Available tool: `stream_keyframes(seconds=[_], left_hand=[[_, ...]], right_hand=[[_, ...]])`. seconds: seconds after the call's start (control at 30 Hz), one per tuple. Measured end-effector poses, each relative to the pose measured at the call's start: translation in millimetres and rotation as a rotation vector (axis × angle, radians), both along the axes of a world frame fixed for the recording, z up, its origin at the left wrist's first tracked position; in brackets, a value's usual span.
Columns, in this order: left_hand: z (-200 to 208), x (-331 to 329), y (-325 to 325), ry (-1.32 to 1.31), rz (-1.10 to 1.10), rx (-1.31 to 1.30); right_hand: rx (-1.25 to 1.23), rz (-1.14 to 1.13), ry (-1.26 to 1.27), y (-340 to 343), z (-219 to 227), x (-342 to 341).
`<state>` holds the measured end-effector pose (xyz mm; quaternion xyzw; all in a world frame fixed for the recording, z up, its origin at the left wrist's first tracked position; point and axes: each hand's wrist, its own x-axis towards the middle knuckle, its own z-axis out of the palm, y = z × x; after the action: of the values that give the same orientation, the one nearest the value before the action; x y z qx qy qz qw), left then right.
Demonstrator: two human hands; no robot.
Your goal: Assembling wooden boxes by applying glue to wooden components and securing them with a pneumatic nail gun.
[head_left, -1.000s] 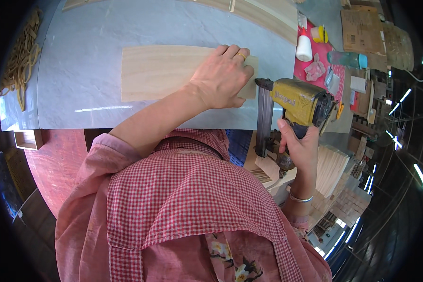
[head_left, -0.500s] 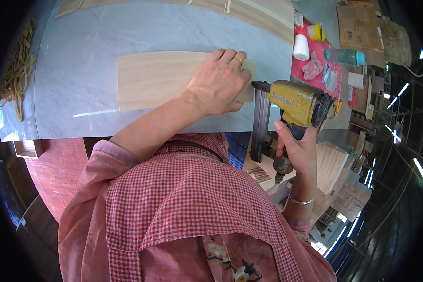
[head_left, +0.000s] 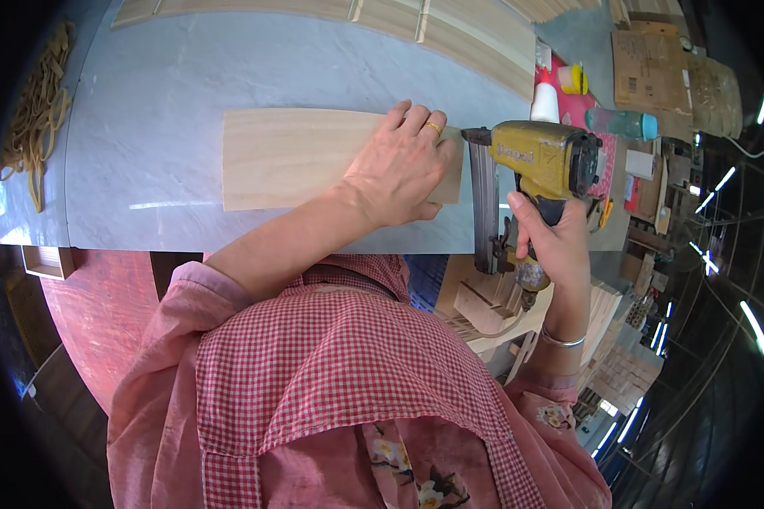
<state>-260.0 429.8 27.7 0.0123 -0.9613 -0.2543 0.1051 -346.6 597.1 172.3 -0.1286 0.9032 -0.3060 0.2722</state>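
Observation:
A flat pale wooden board point(head_left: 284, 159) lies on the grey marbled tabletop. Across its right end rests my left hand point(head_left: 399, 170), fingers bent over the far edge and thumb by the near edge, gripping it. My right hand point(head_left: 560, 242) is wrapped round the handle of a yellow-and-black air nail gun point(head_left: 535, 153). The gun's nose is at the board's right end, near the far corner; whether it touches I cannot tell. Its long dark magazine points down toward me, past the table's front edge, and a hose runs from the handle's base.
Longer wooden pieces point(head_left: 297, 24) line the table's far side. Tan rubber bands point(head_left: 42, 127) are heaped at the left. On the right stand a white bottle point(head_left: 545, 103), a yellow-rimmed tub point(head_left: 573, 79) and a teal-capped bottle point(head_left: 620, 124). Below the front edge are wood pieces point(head_left: 484, 305).
My right hand has raised the nail gun away from me, bringing its nose nearer the board's far right corner. My left hand keeps its grip on the board. The view has shifted slightly.

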Motion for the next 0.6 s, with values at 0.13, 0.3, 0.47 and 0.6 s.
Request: stream_keyframes(seconds=[0.13, 0.3, 0.47, 0.6], left_hand=[[-1, -1, 0, 0.008, 0.0, 0.004], [-3, -1, 0, 0.033, -0.004, 0.003], [-6, 1, 0, 0.055, -0.018, -0.037], [-1, 15, -9, 0.05, -0.019, -0.071]], right_hand=[[0.009, -0.001, -0.033, 0, -2, -4], [0.015, 0.002, -0.053, 0, -1, -8], [-0.01, 0.033, -0.065, 3, -4, -10], [-0.05, 0.026, -0.024, 7, 3, -2]])
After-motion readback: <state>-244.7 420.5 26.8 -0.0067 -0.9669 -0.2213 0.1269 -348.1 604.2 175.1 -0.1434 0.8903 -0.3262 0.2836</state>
